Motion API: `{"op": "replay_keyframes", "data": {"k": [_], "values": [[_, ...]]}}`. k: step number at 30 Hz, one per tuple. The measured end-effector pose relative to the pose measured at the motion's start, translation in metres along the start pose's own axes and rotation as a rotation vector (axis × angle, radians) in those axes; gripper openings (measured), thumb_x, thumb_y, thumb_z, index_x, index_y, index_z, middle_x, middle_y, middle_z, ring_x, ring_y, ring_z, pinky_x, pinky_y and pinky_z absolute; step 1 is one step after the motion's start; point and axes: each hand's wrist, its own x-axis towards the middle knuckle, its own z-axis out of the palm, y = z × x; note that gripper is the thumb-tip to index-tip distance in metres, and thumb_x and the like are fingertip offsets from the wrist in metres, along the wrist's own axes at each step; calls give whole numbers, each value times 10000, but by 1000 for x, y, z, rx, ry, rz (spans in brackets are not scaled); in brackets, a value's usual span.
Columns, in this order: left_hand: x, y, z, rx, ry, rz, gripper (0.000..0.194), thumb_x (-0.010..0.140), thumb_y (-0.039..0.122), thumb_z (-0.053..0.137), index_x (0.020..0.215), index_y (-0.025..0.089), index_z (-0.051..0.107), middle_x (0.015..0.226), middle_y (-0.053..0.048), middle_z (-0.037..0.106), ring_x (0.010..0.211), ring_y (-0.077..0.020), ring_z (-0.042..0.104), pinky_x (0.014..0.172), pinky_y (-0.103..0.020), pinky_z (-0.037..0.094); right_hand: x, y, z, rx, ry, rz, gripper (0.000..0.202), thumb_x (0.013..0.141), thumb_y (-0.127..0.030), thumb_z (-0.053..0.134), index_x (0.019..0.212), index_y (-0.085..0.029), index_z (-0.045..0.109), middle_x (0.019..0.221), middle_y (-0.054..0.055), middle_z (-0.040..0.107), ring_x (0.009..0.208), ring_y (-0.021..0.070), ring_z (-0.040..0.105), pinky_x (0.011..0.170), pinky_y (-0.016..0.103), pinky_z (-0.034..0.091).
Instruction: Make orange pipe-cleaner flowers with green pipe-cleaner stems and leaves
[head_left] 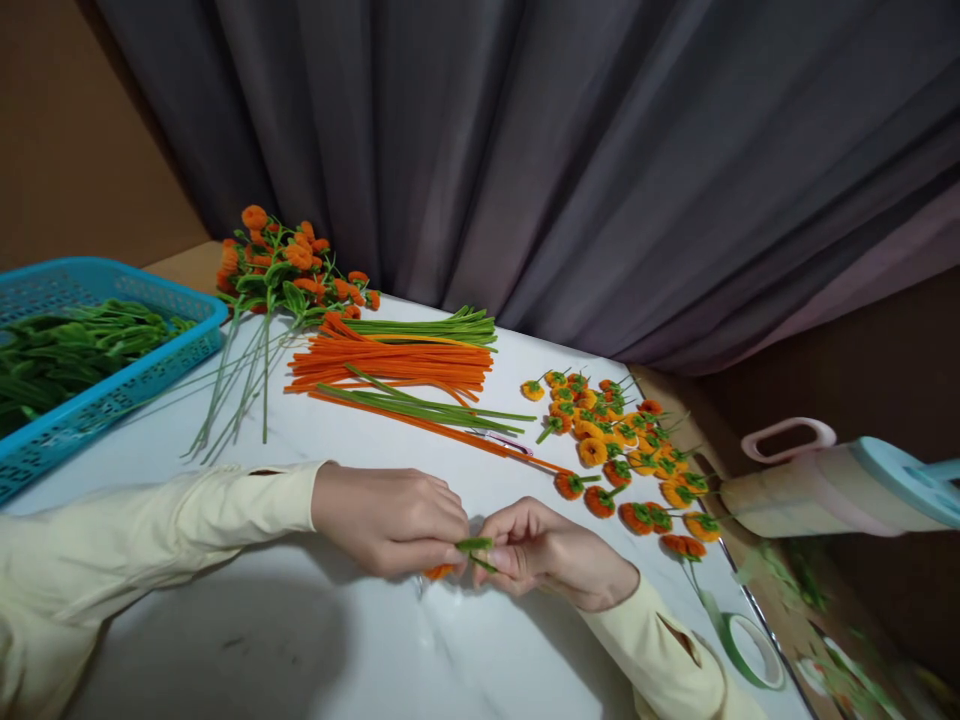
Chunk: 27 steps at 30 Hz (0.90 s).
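Observation:
Close together over the front of the white table, my left hand [397, 522] and my right hand [536, 552] both pinch a short green pipe cleaner [475, 546] between their fingertips. A bit of orange flower [439, 572] shows beneath the left fingertips, mostly hidden by that hand. Beyond my hands lie a bundle of orange pipe cleaners [390, 365] and some loose green pipe cleaners [427, 405]. To the right of them, several small orange and yellow flower heads [592, 451] with green backs are spread out.
A blue basket [142, 370] of green leaves stands at the left. Stemmed orange flowers [298, 257] lie at the back, by a grey curtain [465, 150]. Right of the table are a cup with a blue lid [810, 490] and a roll of green tape [752, 650] near the edge.

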Motion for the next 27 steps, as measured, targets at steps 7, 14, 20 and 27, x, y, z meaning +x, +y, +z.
{"op": "replay_keyframes", "data": {"k": [7, 14, 20, 27], "values": [[-1, -4, 3, 53, -30, 21, 347, 928, 258, 248, 825, 189, 572, 760, -112, 620, 732, -201, 539, 782, -316, 397, -4, -6, -6, -71, -130, 64, 290, 825, -283, 595, 983, -55, 683, 680, 71, 640, 397, 10, 260, 395, 201, 178], [-2, -4, 7, 192, -19, 19, 285, 892, 200, 303, 837, 194, 583, 798, -120, 630, 773, -221, 538, 808, -349, 389, 1, -2, -3, -156, -72, 32, 311, 782, -325, 620, 917, -57, 698, 633, 77, 662, 381, 20, 250, 381, 191, 194], [-1, -10, 12, 158, 59, 39, 275, 891, 249, 340, 740, 206, 566, 692, -84, 593, 665, -199, 497, 742, -339, 397, -8, -3, 15, -760, 182, -65, 220, 804, -164, 498, 682, -112, 673, 571, 19, 615, 528, 85, 486, 553, 204, 374], [2, -50, 23, 215, 225, -82, 340, 938, 260, 252, 892, 142, 567, 891, -130, 598, 869, -214, 510, 838, -337, 393, 2, 13, -6, -1932, 428, -360, 251, 734, -14, 448, 886, -133, 609, 693, 25, 608, 566, 136, 527, 489, 255, 301]]}}
